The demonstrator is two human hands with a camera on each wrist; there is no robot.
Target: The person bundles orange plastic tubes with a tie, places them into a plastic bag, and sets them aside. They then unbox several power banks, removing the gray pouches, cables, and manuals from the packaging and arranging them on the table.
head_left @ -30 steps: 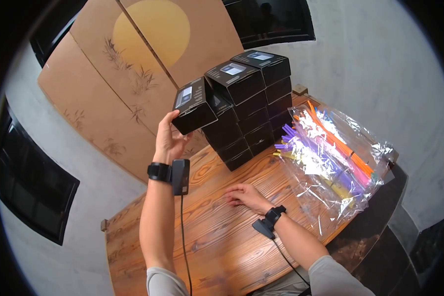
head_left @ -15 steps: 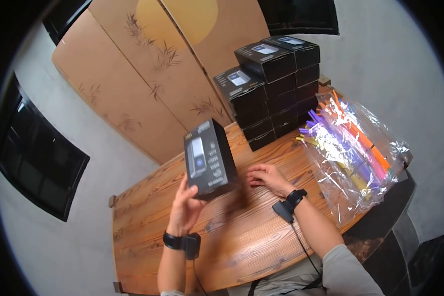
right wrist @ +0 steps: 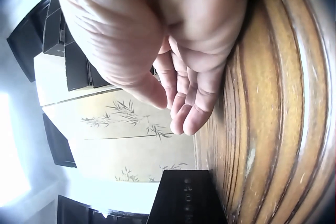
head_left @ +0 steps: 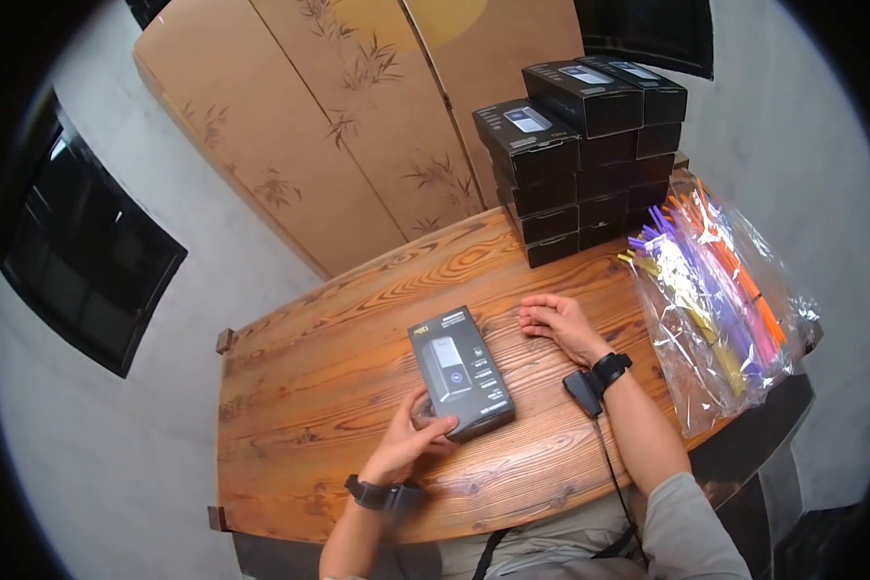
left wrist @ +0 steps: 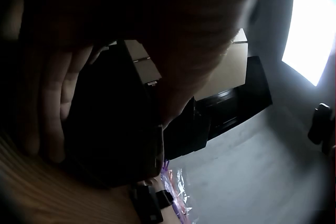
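My left hand [head_left: 411, 437] grips a black printed box [head_left: 461, 372] by its near left corner, thumb on the top face and fingers along the side. The box lies face up close over the table, a picture of a device on its lid. In the left wrist view the same box [left wrist: 113, 124] is dark between thumb and fingers. My right hand [head_left: 563, 327] rests on the wooden table [head_left: 309, 425] to the right of the box, fingers loosely curled with nothing in them. The right wrist view shows that hand [right wrist: 173, 50] beside the box's end [right wrist: 185, 198].
A stack of similar black boxes [head_left: 551, 193] stands at the table's back right, its left column lower. Right of it lies a clear plastic bag [head_left: 681, 387] of colourful sticks [head_left: 715, 290]. A folding screen [head_left: 290, 145] stands behind the table.
The left hand has taken the box from the top of the stack's left column and brought it down toward the table's near middle. The right hand stays on the table.
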